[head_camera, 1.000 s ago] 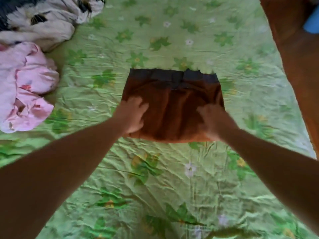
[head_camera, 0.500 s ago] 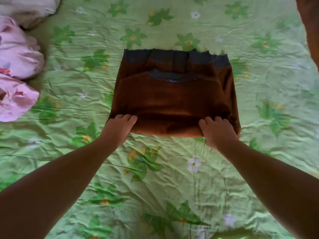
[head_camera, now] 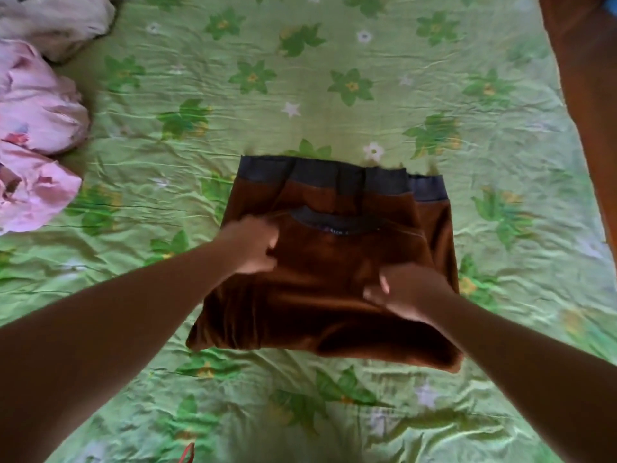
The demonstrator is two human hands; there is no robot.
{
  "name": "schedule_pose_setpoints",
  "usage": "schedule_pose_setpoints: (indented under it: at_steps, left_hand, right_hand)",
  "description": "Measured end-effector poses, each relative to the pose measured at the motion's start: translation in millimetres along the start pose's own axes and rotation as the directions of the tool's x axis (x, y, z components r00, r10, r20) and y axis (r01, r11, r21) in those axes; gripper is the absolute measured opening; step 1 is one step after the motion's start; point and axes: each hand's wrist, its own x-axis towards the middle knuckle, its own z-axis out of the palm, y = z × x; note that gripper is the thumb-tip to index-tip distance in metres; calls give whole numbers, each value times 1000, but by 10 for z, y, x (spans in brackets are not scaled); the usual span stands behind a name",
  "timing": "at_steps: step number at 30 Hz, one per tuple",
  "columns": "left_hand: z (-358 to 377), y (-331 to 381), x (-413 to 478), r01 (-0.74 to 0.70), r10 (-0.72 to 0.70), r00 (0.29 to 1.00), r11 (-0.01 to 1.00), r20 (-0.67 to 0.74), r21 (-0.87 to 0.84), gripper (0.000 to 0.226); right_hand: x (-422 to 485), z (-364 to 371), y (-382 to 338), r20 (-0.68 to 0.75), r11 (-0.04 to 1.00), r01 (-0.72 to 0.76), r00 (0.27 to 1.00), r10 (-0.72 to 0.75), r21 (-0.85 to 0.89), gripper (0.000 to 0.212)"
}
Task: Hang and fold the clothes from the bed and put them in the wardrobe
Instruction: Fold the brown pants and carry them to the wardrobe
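Folding step: left hand (head_camera: 252, 245) and right hand (head_camera: 409, 292) each pinch the folded brown garment (head_camera: 317, 302) on the bed (head_camera: 233, 95), which probably calls for one more even fold.

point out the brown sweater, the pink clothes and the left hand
brown sweater (head_camera: 327, 272): head view, middle of the folded front
pink clothes (head_camera: 36, 111): head view, middle of the crumpled heap
left hand (head_camera: 250, 245): head view, back of the hand

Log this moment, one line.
brown garment: folded on green sheet | left hand: grips it | right hand: grips it
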Motion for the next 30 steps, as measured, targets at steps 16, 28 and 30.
schedule_pose_setpoints:
  at_steps: [16,28,30]
  left_hand:
    - [281,-624,414,87,-201,974,763,-107,-640,25]
    - [-452,-529,1104,120,-360,861,831,-359,-544,63]
    - [-129,-242,1078,129,-274,864,931,-423,-340,68]
  right_hand:
    - [348,-149,562,-51,597,-182,935,352,781,21]
    - [995,-851,867,-392,839,-265,790,472,475,73]
    - [979,-558,602,-511,959,-237,811,284,157,76]
